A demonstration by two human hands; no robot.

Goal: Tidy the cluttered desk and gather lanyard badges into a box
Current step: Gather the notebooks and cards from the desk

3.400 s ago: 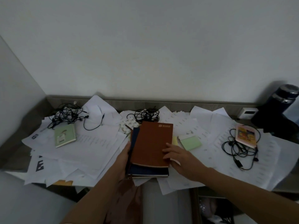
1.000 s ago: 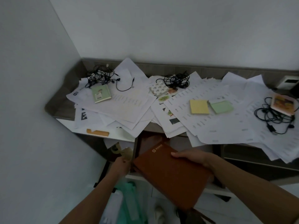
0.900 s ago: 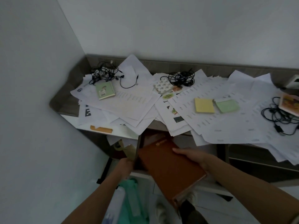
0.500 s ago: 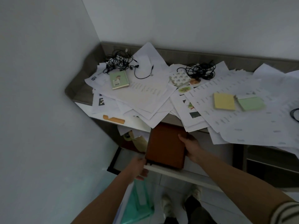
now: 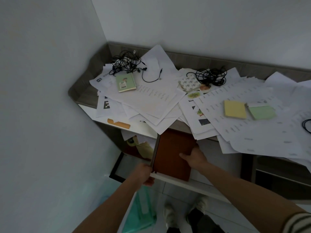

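Brown-covered notebook (image 5: 171, 158) is hanging just below the front edge of the bench (image 5: 84, 91). Its far end is sliding beneath the overhanging loose papers (image 5: 151, 101) and into what is looking like a pulled-out drawer (image 5: 170, 178). The right hand (image 5: 193, 157) is gripping the notebook by its right edge, thumb lying across the cover and fingers curling underneath. The left hand (image 5: 144, 174) is curling around the drawer at its near left corner, apparently steadying it. The main risk is sitting right above the notebook: several sheets are jutting over the front edge, and a rising far end could be catching them and dragging a whole layer onto the floor. Because only one hand is carrying the notebook, and by one side, it could also be twisting loose and dropping toward the teal bag (image 5: 141, 211) below. As for badges, two black cord tangles are lying along the back edge, one (image 5: 126, 64) at the back left corner just beside a small green notepad (image 5: 126, 82), another (image 5: 210, 76) nearer the middle. Whether these are lanyards I cannot tell, and no box is showing. Sliding papers could be pulling those cords along or burying them.
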